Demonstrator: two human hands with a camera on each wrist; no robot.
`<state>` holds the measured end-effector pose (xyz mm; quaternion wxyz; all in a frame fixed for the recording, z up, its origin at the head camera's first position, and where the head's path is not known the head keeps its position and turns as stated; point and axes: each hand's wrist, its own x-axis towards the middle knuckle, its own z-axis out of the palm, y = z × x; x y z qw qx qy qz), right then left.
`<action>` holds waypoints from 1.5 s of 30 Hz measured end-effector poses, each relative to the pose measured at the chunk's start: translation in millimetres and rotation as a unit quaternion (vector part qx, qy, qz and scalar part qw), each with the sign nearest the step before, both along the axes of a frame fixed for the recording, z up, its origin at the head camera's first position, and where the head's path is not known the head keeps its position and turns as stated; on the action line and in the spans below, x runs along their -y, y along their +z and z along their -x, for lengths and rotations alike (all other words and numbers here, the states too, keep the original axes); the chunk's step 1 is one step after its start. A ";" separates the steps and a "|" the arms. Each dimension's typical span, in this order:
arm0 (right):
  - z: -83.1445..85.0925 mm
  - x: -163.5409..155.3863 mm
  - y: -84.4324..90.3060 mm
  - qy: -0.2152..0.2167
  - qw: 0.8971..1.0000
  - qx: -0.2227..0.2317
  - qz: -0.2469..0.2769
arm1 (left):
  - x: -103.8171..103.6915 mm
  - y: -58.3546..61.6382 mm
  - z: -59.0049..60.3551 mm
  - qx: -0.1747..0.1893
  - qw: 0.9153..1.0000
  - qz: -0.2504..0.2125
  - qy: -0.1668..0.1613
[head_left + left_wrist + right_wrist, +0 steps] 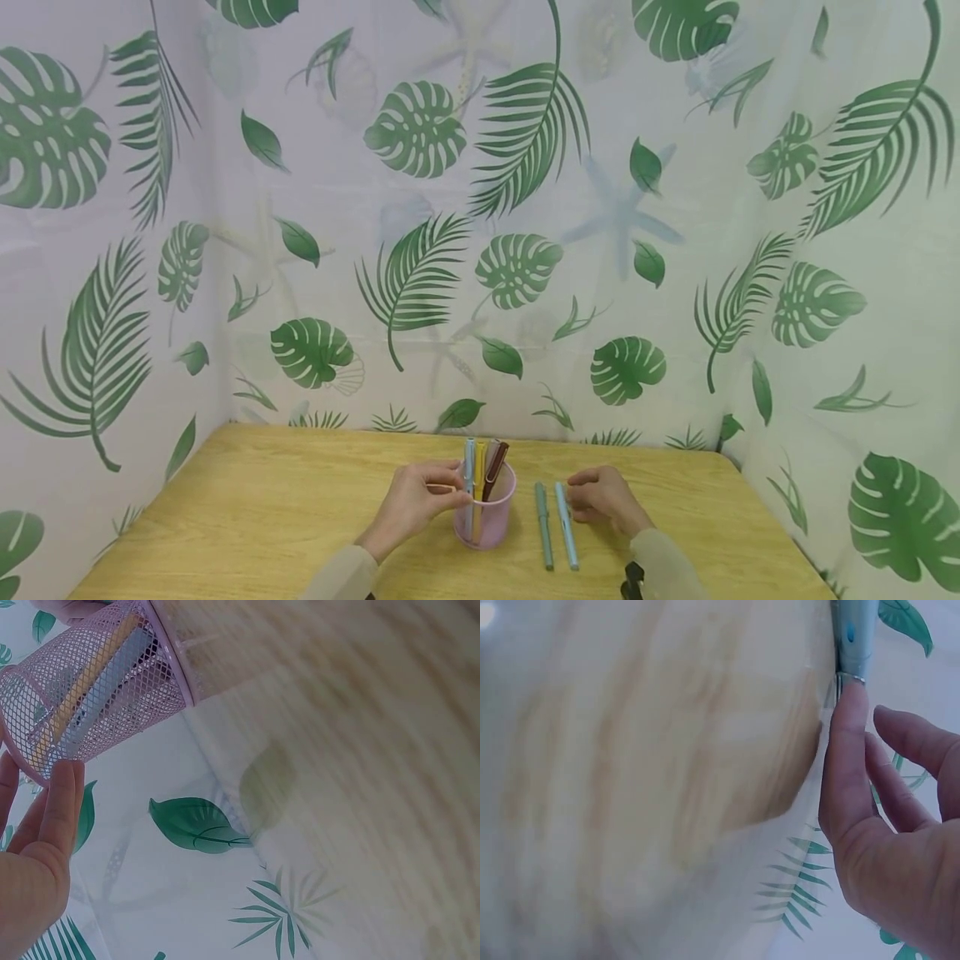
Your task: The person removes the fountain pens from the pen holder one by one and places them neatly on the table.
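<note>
On the table stands a pink mesh pen holder (491, 529) with several upright pens, among them a light blue pen (469, 467), a yellow pen (480, 467) and a dark red pen (495, 471). My left hand (416, 500) holds the holder at its left rim, thumb and fingers beside the light blue pen. The left wrist view shows those fingers (60, 810) right at the mesh rim. To the right, a green pen (544, 529) and another light blue pen (567, 529) lie side by side. My right hand (603, 500) touches that pen with its index fingertip, thumb apart.
The wood-grain table (300, 508) reaches back to a white curtain (315, 192) printed with green leaves. The same leafy sheeting closes off the left and right sides. A dark band (632, 581) sits at the right sleeve.
</note>
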<state>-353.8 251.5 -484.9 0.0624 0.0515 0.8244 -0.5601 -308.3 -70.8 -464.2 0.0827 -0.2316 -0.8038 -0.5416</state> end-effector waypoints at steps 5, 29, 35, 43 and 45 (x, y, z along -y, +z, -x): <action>0.6 -3.9 -1.1 -0.001 1.000 -0.009 0.009 | -0.2 -0.7 -0.7 0.002 1.000 -0.003 0.002; -4.1 6.4 8.2 0.050 0.998 -0.033 0.031 | -0.8 1.2 -0.5 0.014 1.000 0.003 0.018; -6.1 13.6 8.8 0.045 0.998 -0.031 0.040 | -0.9 1.2 -0.3 0.014 1.000 -0.001 0.015; -10.6 21.3 13.8 0.093 0.993 -0.044 0.064 | -1.5 1.1 0.5 0.016 1.000 -0.001 0.016; -11.0 22.3 15.2 0.101 0.992 -0.042 0.069 | -1.6 1.5 0.8 0.017 1.000 -0.002 0.016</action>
